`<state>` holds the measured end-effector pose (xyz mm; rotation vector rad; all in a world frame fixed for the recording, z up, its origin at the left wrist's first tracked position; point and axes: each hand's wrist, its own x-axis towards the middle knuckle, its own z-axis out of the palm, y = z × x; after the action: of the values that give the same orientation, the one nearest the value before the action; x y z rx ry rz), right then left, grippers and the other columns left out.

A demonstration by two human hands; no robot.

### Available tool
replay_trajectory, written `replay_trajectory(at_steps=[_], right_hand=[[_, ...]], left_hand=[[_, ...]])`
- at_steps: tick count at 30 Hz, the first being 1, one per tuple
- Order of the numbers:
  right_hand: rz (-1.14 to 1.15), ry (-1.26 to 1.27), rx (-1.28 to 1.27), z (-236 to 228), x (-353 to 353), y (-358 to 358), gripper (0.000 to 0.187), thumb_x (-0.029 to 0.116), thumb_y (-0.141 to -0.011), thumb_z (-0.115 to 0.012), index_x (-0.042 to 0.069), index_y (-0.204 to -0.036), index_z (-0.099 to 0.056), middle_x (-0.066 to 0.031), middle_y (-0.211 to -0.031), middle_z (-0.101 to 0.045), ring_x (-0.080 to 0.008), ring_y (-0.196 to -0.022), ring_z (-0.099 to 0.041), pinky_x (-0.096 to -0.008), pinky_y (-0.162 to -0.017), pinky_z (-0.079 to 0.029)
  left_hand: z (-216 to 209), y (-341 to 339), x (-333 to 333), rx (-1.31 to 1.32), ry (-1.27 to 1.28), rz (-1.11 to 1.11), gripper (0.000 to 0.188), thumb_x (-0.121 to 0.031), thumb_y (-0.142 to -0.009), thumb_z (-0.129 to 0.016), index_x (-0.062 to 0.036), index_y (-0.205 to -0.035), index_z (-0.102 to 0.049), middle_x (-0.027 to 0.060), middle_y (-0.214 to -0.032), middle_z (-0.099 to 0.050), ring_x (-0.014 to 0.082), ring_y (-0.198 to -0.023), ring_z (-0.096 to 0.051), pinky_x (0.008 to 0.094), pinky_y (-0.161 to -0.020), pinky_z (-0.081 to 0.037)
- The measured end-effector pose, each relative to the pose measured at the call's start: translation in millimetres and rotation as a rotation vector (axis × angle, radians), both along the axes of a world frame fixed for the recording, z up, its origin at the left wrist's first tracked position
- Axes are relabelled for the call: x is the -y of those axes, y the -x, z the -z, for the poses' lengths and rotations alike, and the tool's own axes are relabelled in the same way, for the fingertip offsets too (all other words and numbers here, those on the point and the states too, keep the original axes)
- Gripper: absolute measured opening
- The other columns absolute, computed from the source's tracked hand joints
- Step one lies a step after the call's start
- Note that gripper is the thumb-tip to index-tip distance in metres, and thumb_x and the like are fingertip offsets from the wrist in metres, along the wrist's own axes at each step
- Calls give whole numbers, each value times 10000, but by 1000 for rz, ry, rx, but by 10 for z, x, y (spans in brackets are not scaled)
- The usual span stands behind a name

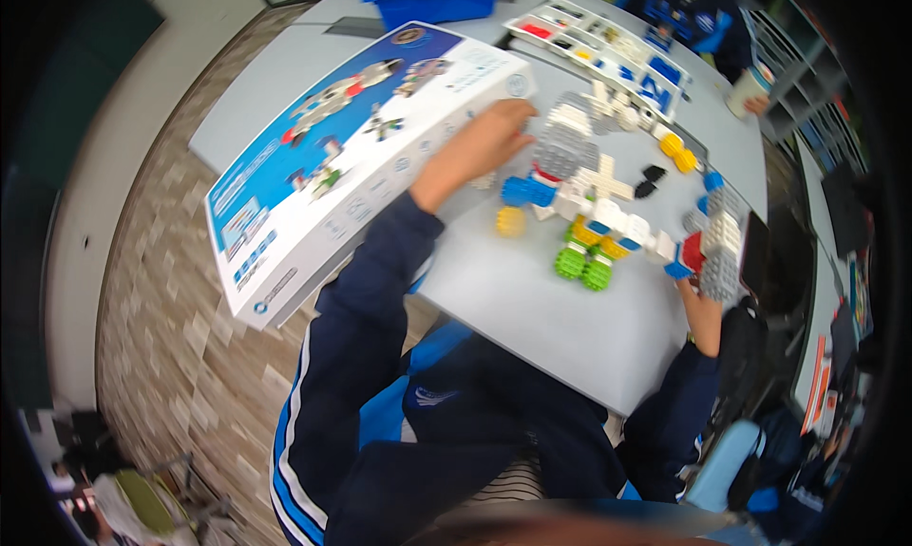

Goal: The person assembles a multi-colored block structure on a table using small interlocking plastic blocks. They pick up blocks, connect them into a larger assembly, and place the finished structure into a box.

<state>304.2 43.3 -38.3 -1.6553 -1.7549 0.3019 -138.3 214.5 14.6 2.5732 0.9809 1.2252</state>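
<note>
A building-block model (598, 209) stands on the table, with grey, white, blue, yellow and red bricks and green feet. Its left wing-like part (567, 142) has my left hand (484, 142) beside it. The fingers of that hand are bent but apart, with nothing seen between them; slight blur hides whether the tips touch the bricks. At the model's right end, my right hand (701, 309) grips the grey and white brick part (719, 247) from below, most of its fingers hidden behind the bricks. A loose yellow round piece (510, 222) lies near the model's left side.
A large blue and white box (351, 157) lies along the table's left side. Farther back are a blue bin (432, 0) and a sorting tray (608, 52) of bricks. Yellow pieces (677, 153) and black pieces (650, 179) lie loose. Another person (698, 19) holds a cup (750, 88) at the far right.
</note>
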Motion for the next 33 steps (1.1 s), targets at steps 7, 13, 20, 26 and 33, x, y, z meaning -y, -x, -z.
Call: replay_trajectory(at_steps=[7,13,20,26,33], right_hand=[[77,155,-66,117,18,-139,375,260,-973,-693,-61,-1164,-660,-110,-1004,-712,-171,-936,-663,-340,-818,-512],[129,178,41,89,42,-51,326,250,-962,-698,-39,-1111,-675,-128,-983,-746,-160,-896,-680,-319,-806,-507],[138,-4,-3,445,-17,-204,325,259,-966,-687,-34,-1105,-656,-130,-979,-739,-161,-888,-676,-318,-805,-509],[148,-87,37,520,-11,-273,338,254,-968,-668,-34,-1144,-650,-142,-1056,-719,-211,-952,-668,-351,-846,-492],[95,-179,41,201,97,91,227,100,-910,-703,5,-1110,-658,-114,-1022,-664,-244,-954,-636,-368,-836,-504]], left_hand=[[548,-220,-155,-369,-179,-126,365,-308,-936,-668,-63,-1206,-662,167,-1353,-585,357,-1389,-431,478,-1148,-330],[606,-233,-219,-218,-128,-47,336,-276,-951,-654,-53,-1202,-657,167,-1334,-590,358,-1374,-445,480,-1142,-334],[519,-353,-167,-48,31,46,344,-200,-939,-642,-20,-1232,-638,182,-1377,-571,364,-1388,-434,481,-1153,-335],[436,-339,-122,18,86,50,428,-175,-894,-670,-13,-1287,-613,198,-1465,-520,394,-1426,-400,514,-1198,-283],[341,-439,-311,-497,70,49,656,-515,-991,-557,-136,-1518,-463,153,-1569,-436,363,-1462,-388,499,-1214,-291]])
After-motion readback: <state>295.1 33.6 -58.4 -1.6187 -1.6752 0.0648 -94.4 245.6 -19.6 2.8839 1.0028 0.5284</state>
